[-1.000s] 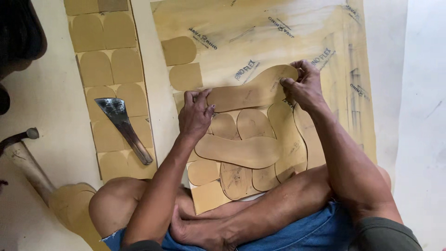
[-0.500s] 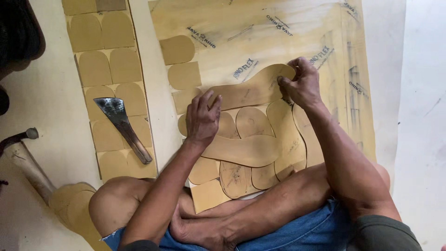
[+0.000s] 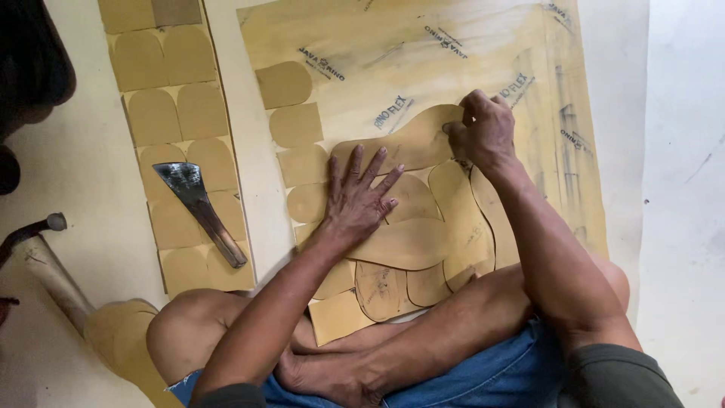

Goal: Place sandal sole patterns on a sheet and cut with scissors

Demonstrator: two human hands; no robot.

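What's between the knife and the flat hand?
In the head view, between the knife and the left hand lie bare pale floor and small tan cut-out pieces.

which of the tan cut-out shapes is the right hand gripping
The long sole-shaped piece at the top of the cluster: the right hand pinches its upper right end, while the left hand lies flat below. The other cut-outs lie untouched.

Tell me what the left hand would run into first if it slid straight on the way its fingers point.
The left hand, flat with fingers aimed up and away, would probably first cross the sole-shaped template that the right hand pinches, then bare tan sheet.
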